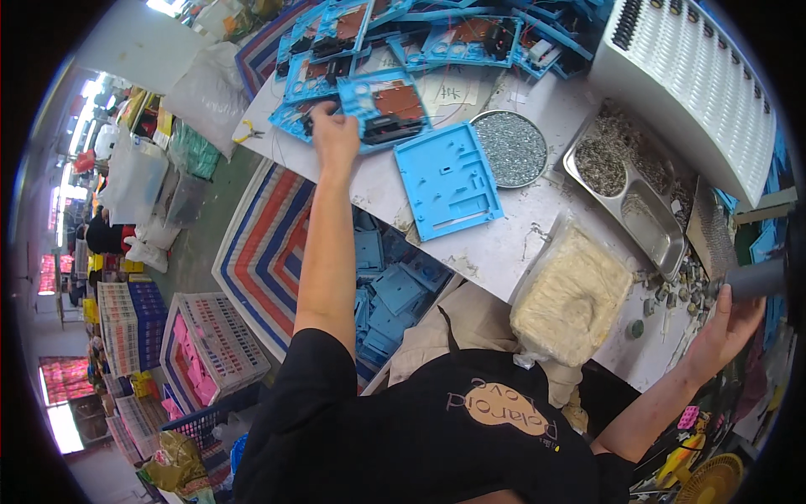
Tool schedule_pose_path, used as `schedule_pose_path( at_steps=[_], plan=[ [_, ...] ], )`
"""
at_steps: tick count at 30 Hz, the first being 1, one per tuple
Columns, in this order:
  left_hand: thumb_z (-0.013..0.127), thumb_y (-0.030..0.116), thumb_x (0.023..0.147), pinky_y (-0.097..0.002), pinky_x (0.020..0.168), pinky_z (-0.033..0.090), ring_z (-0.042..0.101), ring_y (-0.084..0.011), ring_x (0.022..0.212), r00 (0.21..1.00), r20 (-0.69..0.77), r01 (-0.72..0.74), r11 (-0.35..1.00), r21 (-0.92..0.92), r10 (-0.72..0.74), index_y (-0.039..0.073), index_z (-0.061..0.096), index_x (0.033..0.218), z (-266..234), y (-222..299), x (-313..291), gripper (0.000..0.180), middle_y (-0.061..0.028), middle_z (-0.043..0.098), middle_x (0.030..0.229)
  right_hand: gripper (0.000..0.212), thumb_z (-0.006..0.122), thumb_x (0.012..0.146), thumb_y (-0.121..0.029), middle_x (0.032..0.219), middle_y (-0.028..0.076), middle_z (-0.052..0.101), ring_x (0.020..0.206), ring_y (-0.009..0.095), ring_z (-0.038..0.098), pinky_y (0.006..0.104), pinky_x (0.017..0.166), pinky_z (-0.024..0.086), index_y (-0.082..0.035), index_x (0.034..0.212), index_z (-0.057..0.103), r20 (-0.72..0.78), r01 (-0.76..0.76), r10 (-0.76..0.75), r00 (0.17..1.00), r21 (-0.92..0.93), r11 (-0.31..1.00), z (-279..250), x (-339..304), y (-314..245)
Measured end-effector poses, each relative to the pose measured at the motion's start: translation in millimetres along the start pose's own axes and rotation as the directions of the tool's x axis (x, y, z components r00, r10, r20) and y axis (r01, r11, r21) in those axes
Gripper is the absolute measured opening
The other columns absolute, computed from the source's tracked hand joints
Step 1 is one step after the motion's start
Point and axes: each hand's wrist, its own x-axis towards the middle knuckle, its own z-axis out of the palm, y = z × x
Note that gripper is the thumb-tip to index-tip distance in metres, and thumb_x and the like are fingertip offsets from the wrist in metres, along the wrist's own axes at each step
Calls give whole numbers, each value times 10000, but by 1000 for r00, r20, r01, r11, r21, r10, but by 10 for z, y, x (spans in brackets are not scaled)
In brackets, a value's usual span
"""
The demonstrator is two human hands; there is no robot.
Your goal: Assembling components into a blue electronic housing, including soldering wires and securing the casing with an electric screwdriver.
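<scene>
My left hand (334, 139) is closed at the edge of a blue plastic casing (382, 105) fitted with a brown board and black parts; its fingertips are partly hidden. Beside it, nearer me, a bare blue plastic panel (449, 181) with slots and small posts lies tilted on the table. At the far right my right hand (729, 332) is closed about a dark grey cylindrical tool (753, 280), its thumb at the tool's left end. Part of that grip is hidden. A round tin of small silvery metal pieces (510, 149) stands beside the bare panel.
More wired blue casings (470, 40) pile up at the back. A steel divided tray (651, 223) holds small metal parts, near a white perforated rack (688, 76). A bagged cream block (575, 290) sits at the table's front edge. Blue panels (395, 290) fill a striped bag below.
</scene>
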Motion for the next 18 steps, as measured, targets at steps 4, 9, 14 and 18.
schedule_pose_path(
  at_steps=[4,9,14,18],
  plan=[
    [637,70,915,-399,911,539,719,-309,1019,893,-281,-357,933,32,351,-9,594,1251,-440,494,155,348,-190,731,1100,491,590,973,45,1354,215,550,1206,284,573,448,1076,478,60,1437,430,-114,321,-349,930,-205,924,-67,-129,-147],
    [666,54,934,-375,915,553,729,-217,987,776,-7,-599,733,-322,631,30,742,1126,-977,1537,156,208,-118,764,1021,316,553,1002,-13,1240,235,630,1172,283,603,411,988,528,78,1304,581,201,195,-218,955,126,973,-162,-254,-8],
    [694,48,909,-367,870,556,727,-249,934,-60,461,-592,340,-731,885,6,736,1123,-521,2552,-521,222,-135,758,999,478,488,1080,-343,1266,136,660,1140,186,628,352,1012,493,42,1336,607,734,-457,141,665,250,854,566,-18,37],
    [716,59,872,-386,825,560,710,-306,910,-451,515,-391,357,-848,729,20,733,1100,184,2921,-1199,232,-157,732,1016,544,559,1064,-389,1260,105,669,1149,143,621,295,983,506,29,1412,552,952,-812,177,250,106,574,756,-388,276]
  ],
)
